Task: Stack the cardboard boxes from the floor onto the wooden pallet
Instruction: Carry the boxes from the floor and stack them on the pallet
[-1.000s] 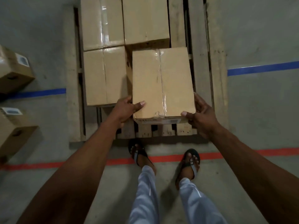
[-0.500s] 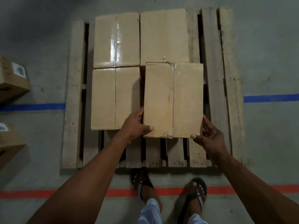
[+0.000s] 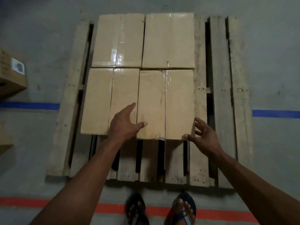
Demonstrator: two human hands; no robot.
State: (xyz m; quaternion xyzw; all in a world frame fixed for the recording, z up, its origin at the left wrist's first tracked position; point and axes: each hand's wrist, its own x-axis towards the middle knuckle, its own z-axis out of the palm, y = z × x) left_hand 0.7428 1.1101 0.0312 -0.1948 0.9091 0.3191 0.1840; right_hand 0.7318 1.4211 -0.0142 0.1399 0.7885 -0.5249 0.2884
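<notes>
Four cardboard boxes [image 3: 165,104] on wooden pallet [image 3: 220,101], hands spread

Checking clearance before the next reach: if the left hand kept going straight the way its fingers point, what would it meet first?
The left hand points away along the near-left box top, probably skimming it; the far-left box comes next. Height above the cardboard is unclear.

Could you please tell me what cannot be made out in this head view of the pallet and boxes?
- Box at left edge: cut off by the frame; its label is too small to read.
- Second left-edge box: only a corner shows.
- Left hand: covers the near-left box's corner.
- Sandalled feet: blurred, cut off below.
</notes>
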